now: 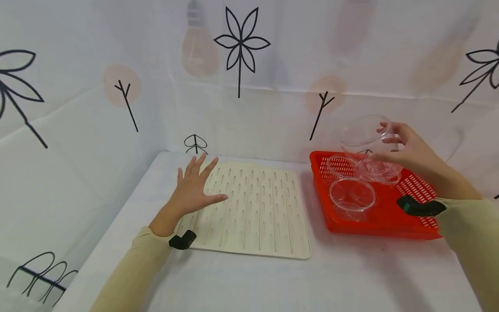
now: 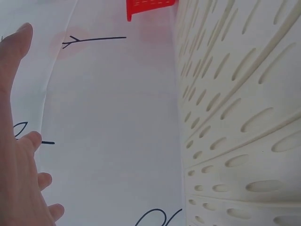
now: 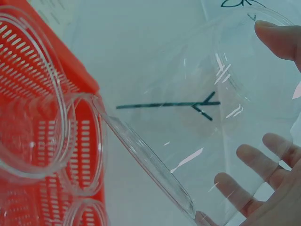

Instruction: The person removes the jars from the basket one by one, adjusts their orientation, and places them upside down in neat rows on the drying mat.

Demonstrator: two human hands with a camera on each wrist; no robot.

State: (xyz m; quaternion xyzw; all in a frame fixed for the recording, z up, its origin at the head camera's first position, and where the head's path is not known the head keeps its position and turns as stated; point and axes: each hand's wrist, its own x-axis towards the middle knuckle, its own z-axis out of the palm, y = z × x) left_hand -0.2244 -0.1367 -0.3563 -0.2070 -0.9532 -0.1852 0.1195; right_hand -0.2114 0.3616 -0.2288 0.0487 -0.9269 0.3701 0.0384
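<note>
Raised over the red basket (image 1: pixel 383 230), a clear plastic bowl (image 1: pixel 356 138) is held by my right hand (image 1: pixel 409 147). In the right wrist view the bowl (image 3: pixel 183 134) lies tilted, with the thumb on one side and several fingers spread along the other. Several more clear plastic bowls stand in the basket; the nearest bowl (image 1: pixel 352 195) is close to its left wall. My left hand (image 1: pixel 191 190) hovers above the left part of a cream slotted mat (image 1: pixel 253 216), fingers spread and holding nothing. Only part of the left hand (image 2: pixel 21 174) shows in the left wrist view.
The mat lies on a white-covered table (image 1: pixel 253 281), to the left of the basket. Behind them rises a white cloth backdrop (image 1: pixel 269 125) printed with line-drawn plants. A dark device is strapped to each wrist.
</note>
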